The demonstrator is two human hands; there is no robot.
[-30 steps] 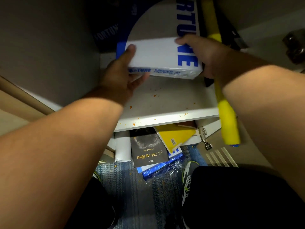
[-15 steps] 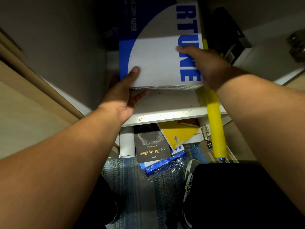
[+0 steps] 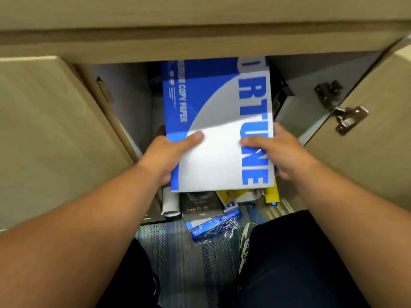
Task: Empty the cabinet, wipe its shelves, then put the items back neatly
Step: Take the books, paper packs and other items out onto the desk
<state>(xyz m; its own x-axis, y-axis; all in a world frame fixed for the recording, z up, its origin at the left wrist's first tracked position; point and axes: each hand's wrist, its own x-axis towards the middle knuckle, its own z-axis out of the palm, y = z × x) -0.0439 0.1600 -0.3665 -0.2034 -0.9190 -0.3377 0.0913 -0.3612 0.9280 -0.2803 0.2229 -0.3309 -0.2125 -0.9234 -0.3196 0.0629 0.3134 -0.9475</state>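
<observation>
A blue and white ream of copy paper [image 3: 218,121] juts out of the open cabinet, its near end over the shelf's front. My left hand [image 3: 169,154] grips its left edge, thumb on top and fingers underneath. My right hand [image 3: 278,150] grips the right edge the same way. The shelf under the ream is hidden. Below it, on the bottom level, lie a dark book [image 3: 200,205], a yellow folder [image 3: 229,195], a white paper roll [image 3: 170,204] and a blue plastic-wrapped pack [image 3: 213,225]. A yellow roll [image 3: 271,194] pokes out at the right.
Cabinet doors stand open on both sides, the left door [image 3: 51,134] and the right door [image 3: 364,152] with a metal hinge [image 3: 342,112]. A wooden top edge [image 3: 200,41] overhangs the opening. My knees and a shoe [image 3: 245,243] rest on blue carpet [image 3: 182,258].
Both hands have drawn the ream further out toward me, so it now covers the crumb-strewn shelf. The view has tilted up, and the cabinet top and both doors have come into sight.
</observation>
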